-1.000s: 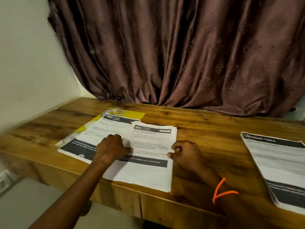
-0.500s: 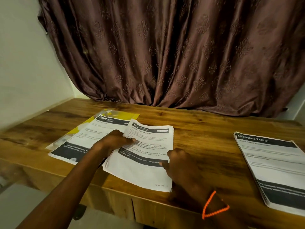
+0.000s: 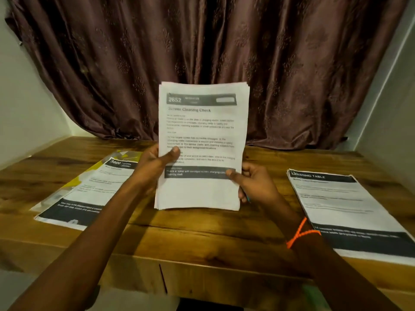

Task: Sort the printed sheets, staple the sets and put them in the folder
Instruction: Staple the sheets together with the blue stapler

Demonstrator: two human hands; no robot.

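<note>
I hold a stack of printed sheets (image 3: 202, 131) headed "2652 Screen Cleaning Check" upright above the middle of the wooden table (image 3: 202, 232). My left hand (image 3: 155, 164) grips its left edge, thumb on the front page. My right hand (image 3: 253, 182) grips the lower right edge, thumb on the dark band. A second printed set (image 3: 89, 194) headed "3800" lies flat at the left, on top of a yellow and clear folder (image 3: 74, 182). A third stack (image 3: 350, 212) headed "Dressing Table" lies flat at the right. No stapler is in view.
A brown patterned curtain (image 3: 202, 52) hangs behind the table. White walls close in on the left and right. The table's front edge (image 3: 202, 263) runs across the lower part of the view, with a drawer seam under it.
Both hands have lifted the "2652" stack off the table and stood it upright in front of me. My view has turned right, centring the table.
</note>
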